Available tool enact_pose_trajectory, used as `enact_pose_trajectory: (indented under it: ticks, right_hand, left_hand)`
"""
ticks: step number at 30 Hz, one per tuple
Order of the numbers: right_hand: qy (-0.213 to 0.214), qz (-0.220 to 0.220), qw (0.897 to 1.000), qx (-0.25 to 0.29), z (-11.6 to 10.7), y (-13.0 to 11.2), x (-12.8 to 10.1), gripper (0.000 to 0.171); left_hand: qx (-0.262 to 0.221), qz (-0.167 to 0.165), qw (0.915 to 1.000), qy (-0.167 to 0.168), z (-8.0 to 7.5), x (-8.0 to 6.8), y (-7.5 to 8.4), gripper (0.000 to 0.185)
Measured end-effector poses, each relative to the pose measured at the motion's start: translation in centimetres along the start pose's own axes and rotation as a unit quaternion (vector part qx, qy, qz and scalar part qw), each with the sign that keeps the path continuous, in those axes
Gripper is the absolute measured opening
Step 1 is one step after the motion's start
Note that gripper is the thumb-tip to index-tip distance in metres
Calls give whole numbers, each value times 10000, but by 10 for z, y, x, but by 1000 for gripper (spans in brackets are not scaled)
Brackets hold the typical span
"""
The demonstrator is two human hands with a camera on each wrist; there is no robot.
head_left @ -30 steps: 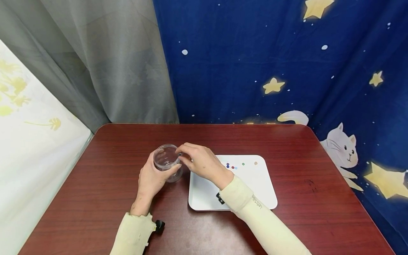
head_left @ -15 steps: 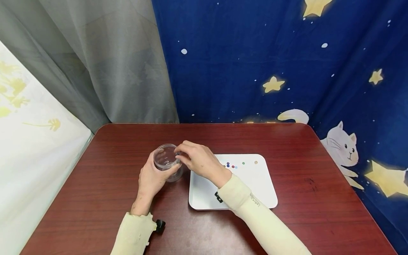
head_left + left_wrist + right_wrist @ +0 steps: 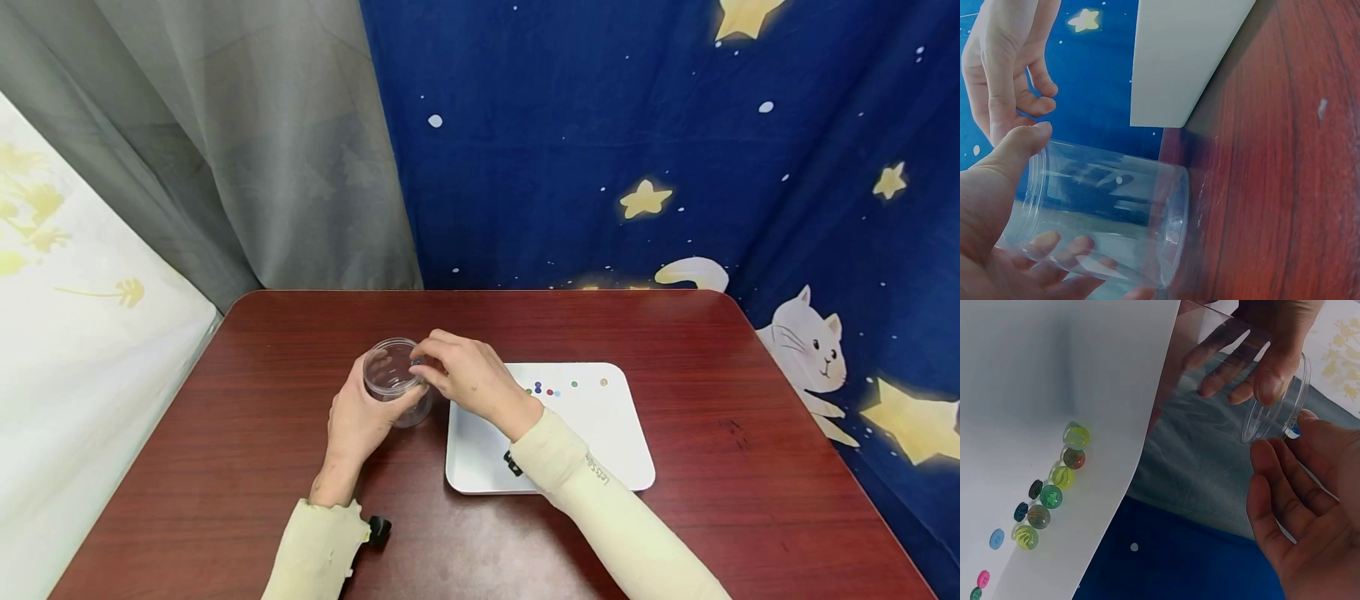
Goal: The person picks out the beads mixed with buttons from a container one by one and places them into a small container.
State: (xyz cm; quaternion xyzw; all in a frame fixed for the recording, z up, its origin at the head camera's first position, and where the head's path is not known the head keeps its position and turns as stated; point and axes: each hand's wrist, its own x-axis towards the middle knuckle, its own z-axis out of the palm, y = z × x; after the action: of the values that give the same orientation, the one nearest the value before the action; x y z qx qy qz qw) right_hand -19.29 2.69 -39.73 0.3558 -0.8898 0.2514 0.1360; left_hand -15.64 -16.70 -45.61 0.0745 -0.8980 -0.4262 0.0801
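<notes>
A clear plastic jar (image 3: 1107, 200) stands on the table without a lid. My left hand (image 3: 360, 412) grips its side, thumb near the rim and fingers behind the wall. At the jar's mouth, my right hand (image 3: 476, 379) pinches a small glassy piece with blue in it, probably a marble (image 3: 1294, 431); the fingers hide most of it. To the right lies a white tray (image 3: 480, 471), partly under my right forearm. Several glass marbles (image 3: 1051, 496) sit in a row on it, beside small round buttons (image 3: 997, 539) in blue, pink, green and dark colours.
The dark red wooden table (image 3: 750, 500) spreads around the jar and tray. Behind its far edge hang a grey curtain (image 3: 300, 167) and a blue starry curtain (image 3: 525, 167). A white patterned cloth (image 3: 90, 375) hangs at the left.
My right hand has shifted slightly left, bringing its pinched fingertips a little further over the jar's rim. The left hand and jar stay practically still.
</notes>
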Motion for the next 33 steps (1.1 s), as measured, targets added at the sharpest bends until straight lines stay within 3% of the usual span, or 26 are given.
enact_pose_trajectory:
  ticks: [33]
  right_hand:
    - [-195, 230, 9990, 336, -2, 3, 0, 22]
  left_hand:
    - [0, 37, 10000, -30, -2, -1, 1, 100]
